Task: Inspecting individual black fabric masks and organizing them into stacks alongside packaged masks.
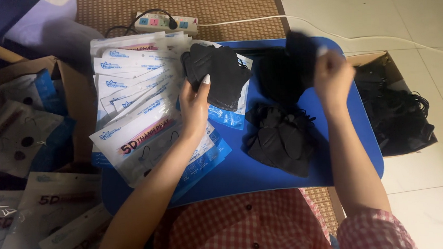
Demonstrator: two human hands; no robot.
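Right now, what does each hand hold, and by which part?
Left hand pinches a stack of black masks at its lower left edge. Right hand lifts one blurred black mask by its right end.

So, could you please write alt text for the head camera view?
Over a blue tray, the left hand holds a stack of black face masks while the right hand lifts another black mask. Fanned packaging sleeves lie left; a loose mask pile sits centre.

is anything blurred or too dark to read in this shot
Head view: the right hand and the black mask it lifts are smeared by motion blur; the left hand with its stack of black masks is sharper. Dim light swallows detail in the loose mask pile and the cardboard box; the left edge falls into shadow.
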